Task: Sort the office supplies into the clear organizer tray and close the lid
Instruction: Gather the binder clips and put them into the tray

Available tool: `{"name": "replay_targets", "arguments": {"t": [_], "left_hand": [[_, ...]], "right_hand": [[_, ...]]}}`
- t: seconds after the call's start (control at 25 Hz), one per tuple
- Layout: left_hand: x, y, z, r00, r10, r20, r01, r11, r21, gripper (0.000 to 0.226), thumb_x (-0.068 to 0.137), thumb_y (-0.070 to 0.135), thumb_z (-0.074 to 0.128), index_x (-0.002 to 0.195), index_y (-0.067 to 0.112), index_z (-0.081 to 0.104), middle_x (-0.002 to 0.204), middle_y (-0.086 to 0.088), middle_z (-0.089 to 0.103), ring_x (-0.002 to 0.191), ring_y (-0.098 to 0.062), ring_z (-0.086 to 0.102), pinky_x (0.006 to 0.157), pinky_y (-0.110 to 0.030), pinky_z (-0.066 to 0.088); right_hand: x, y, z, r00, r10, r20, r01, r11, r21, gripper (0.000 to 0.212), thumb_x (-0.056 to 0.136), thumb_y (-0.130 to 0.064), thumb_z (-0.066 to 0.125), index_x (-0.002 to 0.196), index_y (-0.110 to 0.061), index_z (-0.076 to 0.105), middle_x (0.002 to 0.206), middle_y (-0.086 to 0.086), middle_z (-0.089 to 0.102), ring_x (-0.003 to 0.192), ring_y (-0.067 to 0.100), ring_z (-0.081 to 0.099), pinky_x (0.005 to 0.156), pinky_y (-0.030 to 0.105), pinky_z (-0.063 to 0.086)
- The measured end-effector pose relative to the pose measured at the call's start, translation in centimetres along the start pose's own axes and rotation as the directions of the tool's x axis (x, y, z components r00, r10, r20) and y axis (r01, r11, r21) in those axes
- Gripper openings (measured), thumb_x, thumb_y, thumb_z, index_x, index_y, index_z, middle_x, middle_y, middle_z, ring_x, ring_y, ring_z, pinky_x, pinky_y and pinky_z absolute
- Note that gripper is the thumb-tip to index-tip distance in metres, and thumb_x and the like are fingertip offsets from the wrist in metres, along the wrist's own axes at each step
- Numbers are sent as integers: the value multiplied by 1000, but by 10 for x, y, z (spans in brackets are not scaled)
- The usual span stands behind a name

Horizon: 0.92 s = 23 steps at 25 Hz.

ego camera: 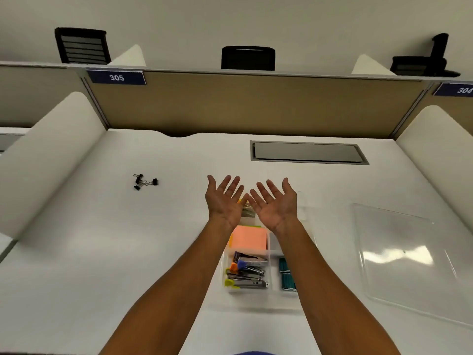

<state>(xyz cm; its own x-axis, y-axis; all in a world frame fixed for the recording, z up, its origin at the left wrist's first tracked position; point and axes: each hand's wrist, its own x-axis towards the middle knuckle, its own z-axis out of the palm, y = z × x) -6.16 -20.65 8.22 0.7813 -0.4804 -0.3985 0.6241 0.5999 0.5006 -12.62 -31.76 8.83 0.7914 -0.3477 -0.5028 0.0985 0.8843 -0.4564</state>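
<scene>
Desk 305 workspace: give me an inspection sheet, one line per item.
Surface: white desk with a closed grey hatch.
Job's things: clear organizer tray open, holding orange sticky notes, staplers and teal boxes; lid lies off to the right; binder clips loose on the desk, far left of the tray.
Clutter: nothing seen.
Grippers: left hand and right hand palm-up, empty, above the tray.
Cables: nothing seen.
Surroundings: tan partition, label 305, black chairs beyond.
</scene>
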Motion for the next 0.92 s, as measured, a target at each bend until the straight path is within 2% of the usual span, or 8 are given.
{"name": "replay_targets", "arguments": {"t": [0.44, 0.56, 0.8, 0.92], "left_hand": [[-23, 106, -59, 975, 194, -110, -207, 970, -126, 65, 89, 65, 42, 130, 16, 54, 129, -7, 60, 118, -30, 56, 100, -48, 43], [-26, 130, -80, 962, 224, -156, -249, 955, -161, 65, 86, 65, 47, 127, 15, 58, 127, -7, 62, 115, -29, 60, 100, -48, 44], [-31, 175, -119, 935, 263, -239, -314, 926, -210, 65, 82, 65, 53, 122, 15, 62, 117, -5, 66, 109, -24, 65, 89, -40, 50], [-29, 192, -134, 927, 267, -263, -328, 918, -223, 65, 82, 65, 54, 122, 14, 61, 117, -5, 67, 110, -24, 65, 91, -41, 50]], "right_hand": [[17, 80, 85, 986, 149, 75, -135, 977, -166, 52, 93, -55, 50, 124, -14, 58, 125, 11, 62, 114, 34, 60, 95, 48, 50], [24, 98, 103, 981, 172, 88, -147, 961, -234, 51, 93, -55, 49, 123, -14, 59, 124, 11, 62, 112, 35, 61, 96, 48, 50], [43, 125, 134, 976, 204, 73, -170, 931, -322, 51, 93, -55, 50, 122, -14, 59, 122, 11, 64, 110, 34, 63, 97, 49, 50], [51, 141, 148, 973, 220, 65, -183, 916, -356, 51, 93, -55, 50, 121, -14, 60, 122, 10, 64, 110, 33, 63, 97, 49, 51]]}}
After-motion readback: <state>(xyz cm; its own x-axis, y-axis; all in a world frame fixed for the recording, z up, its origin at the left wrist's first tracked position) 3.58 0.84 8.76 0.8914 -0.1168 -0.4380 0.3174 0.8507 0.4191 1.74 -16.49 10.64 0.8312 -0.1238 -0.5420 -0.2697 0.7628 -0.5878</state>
